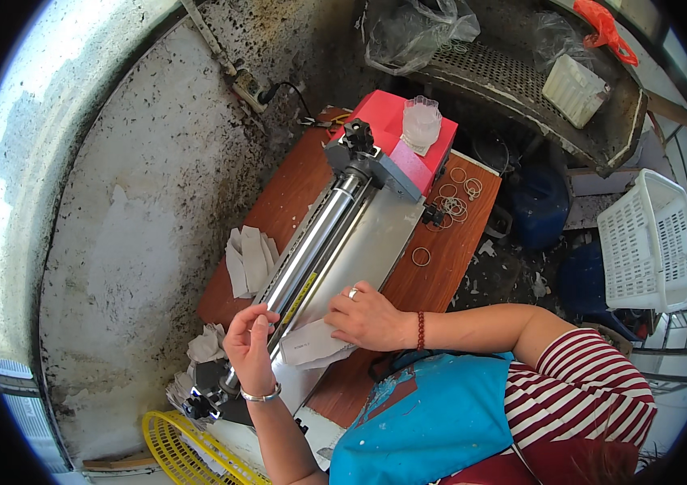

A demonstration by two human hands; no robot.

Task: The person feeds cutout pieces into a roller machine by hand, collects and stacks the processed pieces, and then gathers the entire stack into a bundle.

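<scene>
My left hand (pixel 250 346) is closed in a pinch above the near end of a steel roller (pixel 311 242). Whatever its fingertips hold, if anything, is too small to make out. My right hand (pixel 366 317) curls its fingers over the upper edge of a white, flat, irregularly cut piece (pixel 308 347), which has a small printed mark. This piece lies at the near part of the grey metal bed (pixel 376 234) of a roller machine. At the machine's far end is a red housing (pixel 384 113) with a black knob (pixel 357 137).
More white pieces (pixel 248 260) are heaped left of the rollers. Several thin rings (pixel 452 208) lie on the brown tabletop (pixel 440 275). A clear ribbed plastic container (pixel 422 121) stands on the housing. A yellow basket (pixel 174 453) is at lower left, a white crate (pixel 646 242) at right.
</scene>
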